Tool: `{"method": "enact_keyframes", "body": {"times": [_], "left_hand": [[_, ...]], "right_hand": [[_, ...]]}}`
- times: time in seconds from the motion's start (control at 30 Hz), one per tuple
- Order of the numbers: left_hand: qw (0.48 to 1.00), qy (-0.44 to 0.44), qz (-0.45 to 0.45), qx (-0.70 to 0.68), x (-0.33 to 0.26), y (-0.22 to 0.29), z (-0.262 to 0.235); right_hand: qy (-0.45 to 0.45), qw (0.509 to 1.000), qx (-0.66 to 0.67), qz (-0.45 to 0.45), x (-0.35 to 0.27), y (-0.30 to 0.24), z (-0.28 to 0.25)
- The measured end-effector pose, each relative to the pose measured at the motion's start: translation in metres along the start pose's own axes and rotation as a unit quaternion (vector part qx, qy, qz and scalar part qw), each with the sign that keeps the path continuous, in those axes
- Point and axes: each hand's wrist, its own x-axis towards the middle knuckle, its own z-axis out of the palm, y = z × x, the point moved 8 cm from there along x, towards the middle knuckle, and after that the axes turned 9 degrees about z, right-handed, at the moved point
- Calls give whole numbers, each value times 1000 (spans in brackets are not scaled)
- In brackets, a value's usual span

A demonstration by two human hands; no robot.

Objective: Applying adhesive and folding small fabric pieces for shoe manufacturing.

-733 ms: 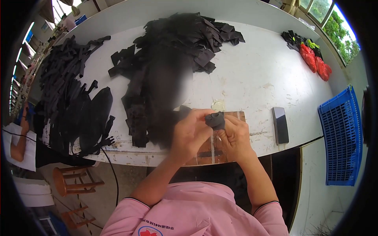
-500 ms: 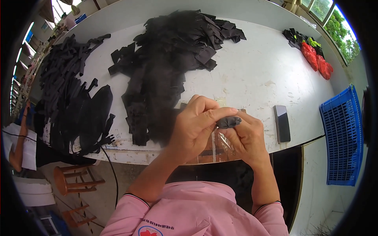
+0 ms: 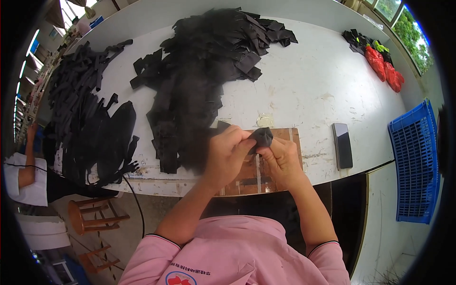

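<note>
- The black piece (image 3: 261,137) sits between both hands, held above the wooden board (image 3: 278,161) at the near edge of the bench (image 3: 304,85)
- Left hand (image 3: 227,154) has its fingers pressed together on the piece's left side; right hand (image 3: 281,159) pinches its right side from below
- The grip is on the piece's edges only, so a slack pinch could likely let it drop; the board lies right at the bench edge, and a drop there may go past it to the floor
- The big heap of black pieces (image 3: 204,71) lies just left of the left hand; a sweep of that wrist could drag strips off the front edge, where some already reach close to it
- The phone (image 3: 342,145) lies near the bench edge, right of the board; a wide right elbow might knock it off
- Open room: bare bench between board and phone, and a broad clear stretch behind the board toward the red bundle (image 3: 384,69)
- The blue crate (image 3: 415,161) stands off the bench to the right, well apart from the hands
</note>
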Motion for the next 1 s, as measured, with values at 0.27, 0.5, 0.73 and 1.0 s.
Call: {"method": "enact_keyframes", "body": {"times": [0.27, 0.5, 0.73, 1.0], "left_hand": [[994, 56, 75, -48, 17, 20, -11], [998, 22, -23, -51, -1, -11, -6], [988, 36, 144, 42, 12, 28, -7], [994, 51, 88, 26, 13, 24, -8]], "right_hand": [[-20, 997, 70, 33, 14, -12, -21], [9, 998, 61, 13, 0, 4, 1], [0, 992, 122, 46, -7, 12, 3], [25, 987, 153, 42, -1, -3, -13]]}}
